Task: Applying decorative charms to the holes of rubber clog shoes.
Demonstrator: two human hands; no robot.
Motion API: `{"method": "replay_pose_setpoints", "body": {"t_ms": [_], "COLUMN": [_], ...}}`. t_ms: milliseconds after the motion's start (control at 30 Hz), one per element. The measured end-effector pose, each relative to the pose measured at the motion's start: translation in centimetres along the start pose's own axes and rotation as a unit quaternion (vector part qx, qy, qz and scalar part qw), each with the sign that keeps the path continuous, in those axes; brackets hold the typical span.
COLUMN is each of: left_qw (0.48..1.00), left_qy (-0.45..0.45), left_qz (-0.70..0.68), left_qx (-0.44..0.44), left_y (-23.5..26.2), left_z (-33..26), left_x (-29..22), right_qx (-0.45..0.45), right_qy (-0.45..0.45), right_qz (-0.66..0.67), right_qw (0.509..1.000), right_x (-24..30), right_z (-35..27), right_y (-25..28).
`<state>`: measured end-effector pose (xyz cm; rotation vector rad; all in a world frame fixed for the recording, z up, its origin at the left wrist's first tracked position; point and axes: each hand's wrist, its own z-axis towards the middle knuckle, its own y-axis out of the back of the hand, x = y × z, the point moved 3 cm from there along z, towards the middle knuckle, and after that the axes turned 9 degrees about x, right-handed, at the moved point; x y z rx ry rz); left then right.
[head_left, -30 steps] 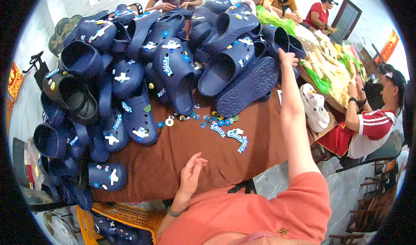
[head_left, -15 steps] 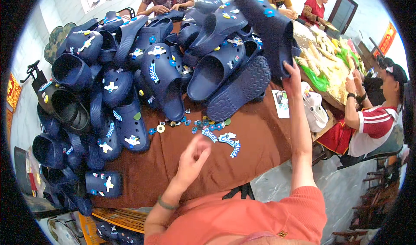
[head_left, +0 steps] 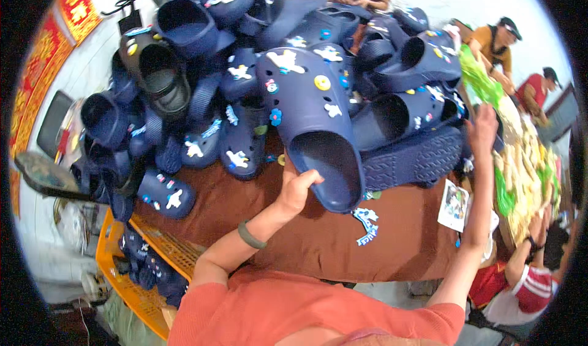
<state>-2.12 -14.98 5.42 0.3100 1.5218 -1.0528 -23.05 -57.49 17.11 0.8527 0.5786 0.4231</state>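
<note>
My left hand (head_left: pixel 297 190) grips the heel end of a navy clog (head_left: pixel 309 95), thumb over its rim. The clog is tilted over the table, toe away from me, its top dotted with a white figure charm, a yellow ring charm and a blue flower charm. At the right edge of the pile my right hand (head_left: pixel 484 125) is raised with fingers stretched out, beside a dark shape I cannot make out. Blue-and-white banner charms (head_left: pixel 365 225) lie on the table just below the held clog, which hides part of the table behind it.
Navy clogs, such as an upturned one (head_left: pixel 416 156), are heaped across the brown cloth (head_left: pixel 294 254). A black clog (head_left: pixel 160 79) stands at left. An orange crate (head_left: pixel 110 254) holds more clogs. A printed card (head_left: pixel 454 205) lies at right; several people sit or stand beyond.
My right hand gripped a raised clog before; now it shows none. My left hand, bare above the charms earlier, now holds a clog. The whole view has turned.
</note>
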Motion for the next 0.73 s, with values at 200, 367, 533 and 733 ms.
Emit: {"method": "replay_pose_setpoints", "body": {"t_ms": [200,367,533,733], "left_qw": [0.990,0.986,0.985,0.968], "left_qy": [0.067,0.078,0.128,0.203], "left_qz": [0.102,0.132,0.111,0.145], "left_qx": [-0.075,-0.059,-0.034,0.030], "left_y": [7.7,10.0,9.8,13.1], "left_z": [-2.4,-6.5,-7.0,-7.7], "left_x": [-1.3,-5.0,-4.5,-4.1], "right_qx": [0.235,-0.046,0.035,0.010], "right_qy": [-0.056,-0.133,-0.151,-0.066], "right_qz": [-0.103,-0.168,-0.077,0.016], "right_qw": [0.965,0.976,0.985,0.998], "right_x": [-9.4,-5.9,-9.9,-5.1], "right_z": [1.3,0.7,-0.5,-7.3], "right_y": [-9.1,-9.0,-5.3,4.4]}}
